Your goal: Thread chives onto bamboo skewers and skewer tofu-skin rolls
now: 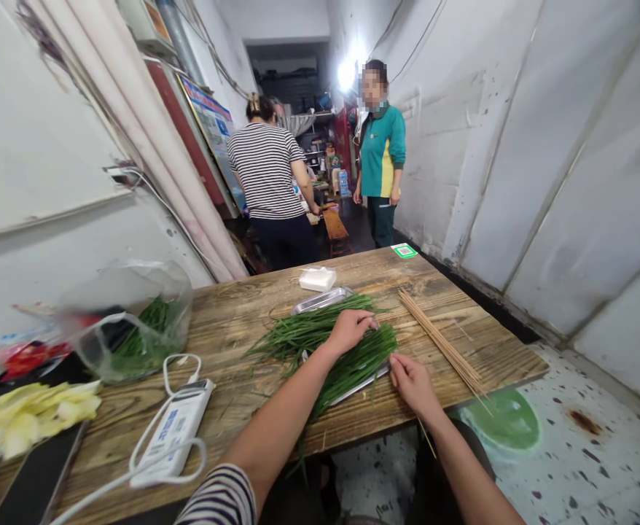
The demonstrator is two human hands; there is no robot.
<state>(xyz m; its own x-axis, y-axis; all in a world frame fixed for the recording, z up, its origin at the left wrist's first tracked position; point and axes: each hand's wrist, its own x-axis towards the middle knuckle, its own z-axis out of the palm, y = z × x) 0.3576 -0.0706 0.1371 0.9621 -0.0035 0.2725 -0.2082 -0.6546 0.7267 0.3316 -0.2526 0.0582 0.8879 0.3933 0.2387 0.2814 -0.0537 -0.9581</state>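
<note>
A large heap of green garlic chives point(312, 328) lies across metal trays on the wooden table. Over the upper part of the heap reaches my left hand point(351, 329), its fingers curled down and closed on some chives near their cut ends. My right hand point(412, 378) is at the right edge of the heap, thumb and forefinger pinched together. A thin bamboo skewer point(427, 440) sticks out below that hand, its upper part hidden by the palm. To the right lies a bundle of bamboo skewers point(440, 341).
A metal tray point(321, 300) and a white packet point(317, 278) lie behind the chives. At left are a power strip point(175, 434) with its cable, a plastic bag point(139, 328) of greens, and yellowish leaves point(30, 423). Two people stand beyond the table, near a wooden bench point(335, 224).
</note>
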